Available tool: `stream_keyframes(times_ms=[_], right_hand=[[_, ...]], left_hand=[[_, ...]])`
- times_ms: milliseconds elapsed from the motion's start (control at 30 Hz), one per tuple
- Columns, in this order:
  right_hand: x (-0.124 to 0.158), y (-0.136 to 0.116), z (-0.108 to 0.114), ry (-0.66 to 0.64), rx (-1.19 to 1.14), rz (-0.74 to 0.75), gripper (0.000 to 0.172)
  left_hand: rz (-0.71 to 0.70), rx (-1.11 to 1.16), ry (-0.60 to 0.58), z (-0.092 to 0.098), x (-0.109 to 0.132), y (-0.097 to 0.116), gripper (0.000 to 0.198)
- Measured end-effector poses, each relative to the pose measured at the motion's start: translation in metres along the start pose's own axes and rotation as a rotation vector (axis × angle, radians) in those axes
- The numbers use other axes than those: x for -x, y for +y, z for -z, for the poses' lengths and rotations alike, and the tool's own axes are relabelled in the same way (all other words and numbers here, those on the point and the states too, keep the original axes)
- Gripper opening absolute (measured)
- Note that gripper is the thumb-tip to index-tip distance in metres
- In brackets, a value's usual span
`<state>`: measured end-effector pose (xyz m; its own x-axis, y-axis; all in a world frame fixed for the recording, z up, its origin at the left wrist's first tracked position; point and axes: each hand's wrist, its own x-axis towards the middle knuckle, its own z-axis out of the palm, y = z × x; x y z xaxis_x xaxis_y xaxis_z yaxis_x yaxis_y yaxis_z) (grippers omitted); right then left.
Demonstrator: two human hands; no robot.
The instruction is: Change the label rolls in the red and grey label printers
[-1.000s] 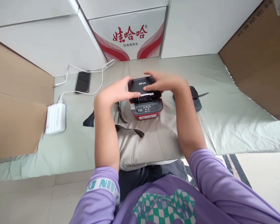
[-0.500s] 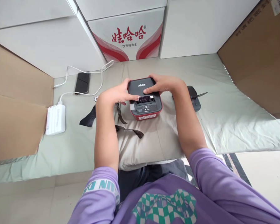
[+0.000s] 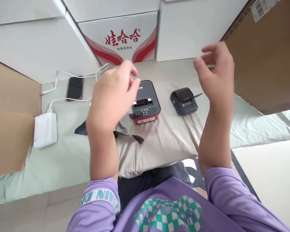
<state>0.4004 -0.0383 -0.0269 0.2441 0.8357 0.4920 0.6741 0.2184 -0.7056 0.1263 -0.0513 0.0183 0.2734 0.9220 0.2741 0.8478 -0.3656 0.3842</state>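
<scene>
The left hand and right hand hang half-open, apparently empty, the red-and-black printer just right of the left, closing its lid seemingly done, any next touch calling for a lowered hand.

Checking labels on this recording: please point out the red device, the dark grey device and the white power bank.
Red device [image 3: 149, 94]: head view, on its black top.
Dark grey device [image 3: 184, 105]: head view, on its front part.
White power bank [image 3: 45, 129]: head view, on its upper face.
</scene>
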Motion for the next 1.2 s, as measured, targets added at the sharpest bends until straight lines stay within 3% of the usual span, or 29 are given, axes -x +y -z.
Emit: stream_keyframes(times_ms=[33,100,167,233,300,400,567,800,967,1100,1200], right_hand=[[0.010,0.020,0.001,0.071,0.001,-0.038,0.023],[0.033,0.065,-0.008,0.195,-0.029,-0.133,0.027],[0.053,0.105,-0.024,0.212,-0.133,-0.309,0.036],[0.067,0.128,-0.041,0.246,-0.305,-0.452,0.048],[0.074,0.135,-0.051,0.282,-0.468,-0.530,0.061],[0.074,0.130,-0.056,0.326,-0.588,-0.562,0.073],[0.072,0.125,-0.056,0.339,-0.581,-0.547,0.073],[0.074,0.130,-0.058,0.345,-0.596,-0.569,0.067],[0.072,0.129,-0.058,0.344,-0.577,-0.585,0.068],[0.073,0.126,-0.058,0.337,-0.536,-0.567,0.066],[0.075,0.128,-0.060,0.338,-0.516,-0.540,0.062]], left_hand=[[-0.045,0.033,-0.004,-0.008,0.006,0.018,0.025],[-0.118,0.147,-0.200,-0.041,0.019,0.053,0.028],[-0.198,0.218,-0.409,-0.087,0.030,0.080,0.034],[-0.166,0.190,-0.523,-0.137,0.038,0.094,0.040],[-0.097,0.177,-0.535,-0.177,0.042,0.094,0.042],[-0.100,0.270,-0.429,-0.211,0.042,0.082,0.039],[-0.141,0.354,-0.279,-0.222,0.044,0.073,0.038],[-0.097,0.356,-0.342,-0.213,0.037,0.068,0.016],[-0.001,0.426,-0.387,-0.204,0.029,0.063,0.026],[-0.005,0.441,-0.330,-0.206,0.033,0.069,0.018],[-0.061,0.395,-0.258,-0.205,0.039,0.076,0.027]])
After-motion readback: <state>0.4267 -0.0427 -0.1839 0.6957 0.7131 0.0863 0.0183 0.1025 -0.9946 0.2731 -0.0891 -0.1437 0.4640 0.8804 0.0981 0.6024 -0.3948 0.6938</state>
